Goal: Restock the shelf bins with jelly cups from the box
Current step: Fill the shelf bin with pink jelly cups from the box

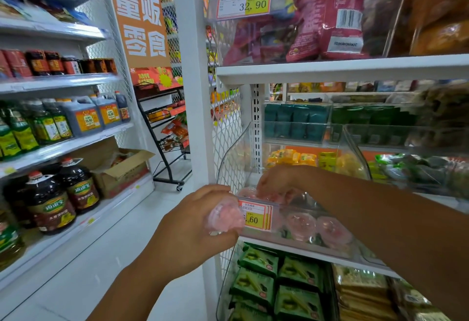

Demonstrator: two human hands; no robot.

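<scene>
My left hand (195,224) holds a pink jelly cup (224,216) just in front of the clear shelf bin (304,242), beside its yellow price tag (255,216). My right hand (281,181) reaches over the bin's front wall into its left end, fingers curled around another pink jelly cup (272,197). Several pink jelly cups (300,225) lie in the bin behind the clear wall. The box is not visible near my hands.
Green snack packets (258,261) fill the bin below. Yellow packets (291,157) sit behind on the same level. A white shelf post (193,92) stands left of the bin. Across the aisle are oil bottles (50,204), an open cardboard carton (121,168) and a black wire rack (167,138).
</scene>
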